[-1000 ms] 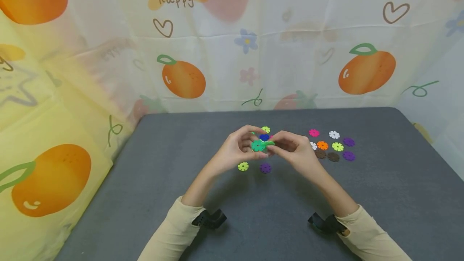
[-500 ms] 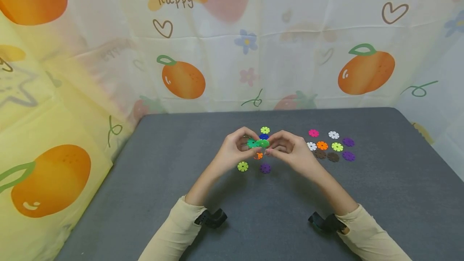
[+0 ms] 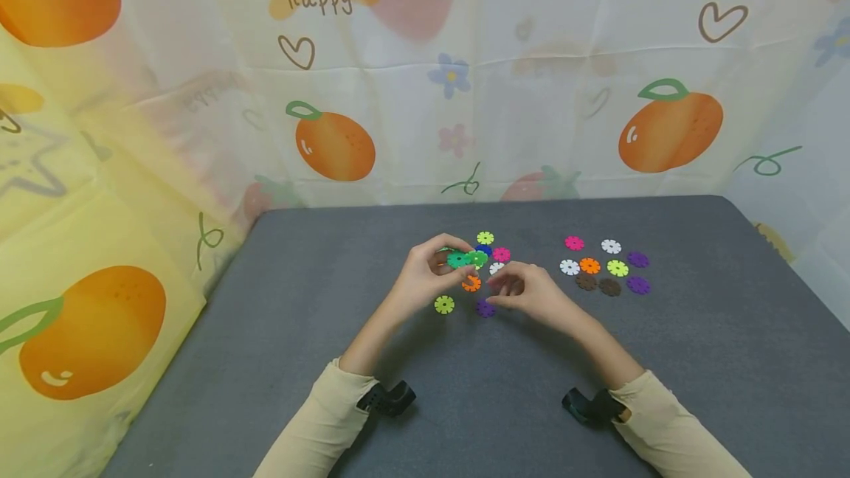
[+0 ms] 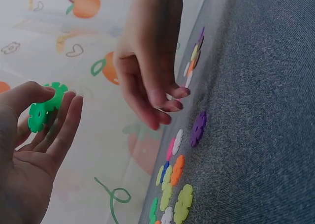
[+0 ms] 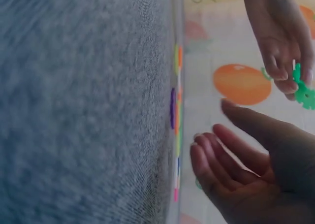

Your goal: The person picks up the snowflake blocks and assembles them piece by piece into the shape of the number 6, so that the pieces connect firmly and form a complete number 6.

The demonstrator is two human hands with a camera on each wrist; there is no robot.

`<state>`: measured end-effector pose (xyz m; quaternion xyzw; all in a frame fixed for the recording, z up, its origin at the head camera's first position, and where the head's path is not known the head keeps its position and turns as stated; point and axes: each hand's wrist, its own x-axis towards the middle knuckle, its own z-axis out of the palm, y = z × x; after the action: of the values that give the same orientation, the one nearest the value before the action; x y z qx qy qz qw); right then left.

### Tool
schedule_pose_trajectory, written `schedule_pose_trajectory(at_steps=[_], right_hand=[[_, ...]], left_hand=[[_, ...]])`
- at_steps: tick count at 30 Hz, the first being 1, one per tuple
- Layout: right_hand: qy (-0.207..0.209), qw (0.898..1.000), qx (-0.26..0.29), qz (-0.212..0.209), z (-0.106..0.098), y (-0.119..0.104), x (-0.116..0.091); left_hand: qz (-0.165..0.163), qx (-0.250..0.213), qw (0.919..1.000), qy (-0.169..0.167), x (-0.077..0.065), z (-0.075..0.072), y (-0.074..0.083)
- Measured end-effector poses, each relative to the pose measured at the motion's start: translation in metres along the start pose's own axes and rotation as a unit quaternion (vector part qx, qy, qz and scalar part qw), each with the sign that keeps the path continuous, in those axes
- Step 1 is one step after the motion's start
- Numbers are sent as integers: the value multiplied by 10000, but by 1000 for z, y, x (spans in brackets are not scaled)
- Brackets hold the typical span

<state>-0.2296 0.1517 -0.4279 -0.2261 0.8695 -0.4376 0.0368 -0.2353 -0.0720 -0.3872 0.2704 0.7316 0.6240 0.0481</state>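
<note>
My left hand (image 3: 425, 271) is raised over the table, pinching two joined green notched discs (image 4: 41, 116) between thumb and fingers. One disc is a lighter green than the other in the head view, and a thin white edge (image 5: 294, 65) pokes up beside them in the right wrist view. My right hand (image 3: 534, 295) hovers to the right and lower, apart from the left, with nothing in its loosely bent fingers. Its fingertips overlap the top of a purple disc (image 3: 486, 308) in the head view. An orange disc (image 3: 471, 284) lies between the hands.
Close behind the hands lie yellow (image 3: 485, 238), blue (image 3: 484, 249), pink (image 3: 501, 254) and white discs (image 3: 496, 268). A yellow-green disc (image 3: 444, 305) is nearer the front. Several mixed discs, including an orange one (image 3: 589, 265), spread at the right of the grey table (image 3: 697, 360).
The right hand has let go of the lighter green disc and moved down toward the purple disc. The left hand keeps the joined green discs, having shifted slightly left.
</note>
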Motion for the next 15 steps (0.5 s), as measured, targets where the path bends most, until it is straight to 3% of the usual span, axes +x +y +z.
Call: schedule_pose_trajectory(at_steps=[15], right_hand=[[-396,9987,-209,-258,9,13,-1]], left_hand=[[172,14,9998,88,2,-2,-6]])
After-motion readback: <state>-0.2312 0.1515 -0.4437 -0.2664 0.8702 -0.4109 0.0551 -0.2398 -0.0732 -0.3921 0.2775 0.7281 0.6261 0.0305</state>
